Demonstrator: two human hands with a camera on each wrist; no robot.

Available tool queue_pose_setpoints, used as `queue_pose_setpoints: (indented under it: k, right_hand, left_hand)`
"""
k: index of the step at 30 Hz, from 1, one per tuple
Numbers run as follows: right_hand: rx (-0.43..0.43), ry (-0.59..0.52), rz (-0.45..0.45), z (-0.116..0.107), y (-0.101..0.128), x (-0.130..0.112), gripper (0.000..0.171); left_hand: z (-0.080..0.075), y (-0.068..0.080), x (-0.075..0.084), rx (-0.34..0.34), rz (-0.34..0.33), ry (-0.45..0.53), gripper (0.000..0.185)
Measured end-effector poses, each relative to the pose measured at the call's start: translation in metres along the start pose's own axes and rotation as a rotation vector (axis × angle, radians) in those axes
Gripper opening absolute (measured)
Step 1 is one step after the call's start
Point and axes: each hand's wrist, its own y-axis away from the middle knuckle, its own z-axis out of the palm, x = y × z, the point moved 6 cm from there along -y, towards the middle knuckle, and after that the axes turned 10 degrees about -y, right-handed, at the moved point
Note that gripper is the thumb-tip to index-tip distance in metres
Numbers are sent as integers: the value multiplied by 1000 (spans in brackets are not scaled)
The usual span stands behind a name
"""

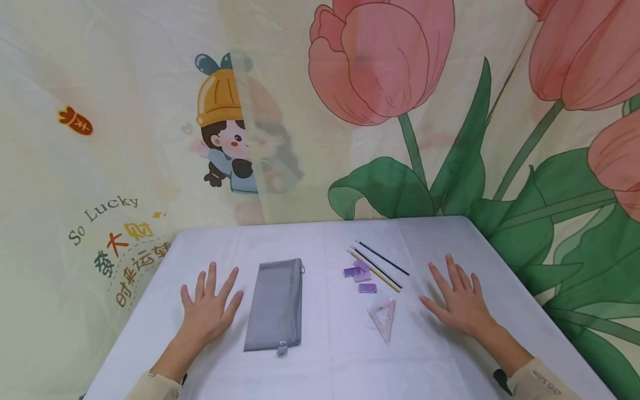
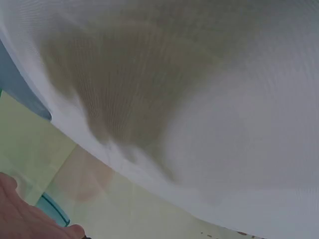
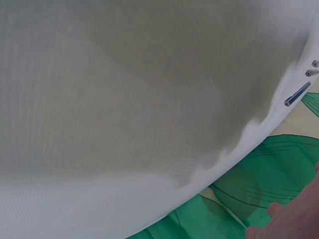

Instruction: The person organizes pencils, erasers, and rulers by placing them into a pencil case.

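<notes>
My left hand [image 1: 207, 308] hovers over the white table with its fingers spread, just left of a grey zip pencil case [image 1: 274, 305]. On the other side my right hand [image 1: 462, 303] is likewise spread, holding nothing, to the right of the stationery. Several slim pencils [image 1: 384, 258] lie slanted near the middle of the table. Purple erasers [image 1: 367, 288] are grouped beside and over them. Nearer the front lies a pinkish see-through set square [image 1: 384, 319]. The right wrist view catches the end of a dark pencil [image 3: 297, 94] at the table's edge.
A white cloth covers the table [image 1: 345, 372], whose far edge meets a printed curtain [image 1: 295, 111] with tulips and a cartoon figure. Both hands cast shadows on the cloth in the wrist views.
</notes>
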Motion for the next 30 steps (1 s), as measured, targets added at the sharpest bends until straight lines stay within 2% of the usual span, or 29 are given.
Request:
queue_pose_setpoints:
  k: [6, 12, 15, 20, 23, 26, 30]
  right_hand:
    - [-28, 9, -16, 5, -3, -5, 86]
    - [-28, 1, -16, 4, -7, -5, 86]
    - [-39, -11, -3, 4, -5, -6, 86]
    - [-34, -27, -6, 3, -8, -10, 86]
    - [-29, -36, -11, 4, -8, -12, 85]
    - [-37, -43, -11, 6, -8, -14, 85]
    - [-48, -45, -3, 7, -8, -15, 85]
  left_hand:
    - [3, 3, 7, -31, -11, 27, 65]
    - [6, -3, 27, -26, 32, 93, 66]
    - [2, -6, 38, -1, 70, 92, 67]
    - [-8, -8, 56, 91, 124, 94, 67]
    - [-10, -8, 68, 110, 143, 112, 66]
    - [-8, -8, 78, 103, 147, 128, 65]
    - [-5, -8, 91, 60, 126, 165, 68]
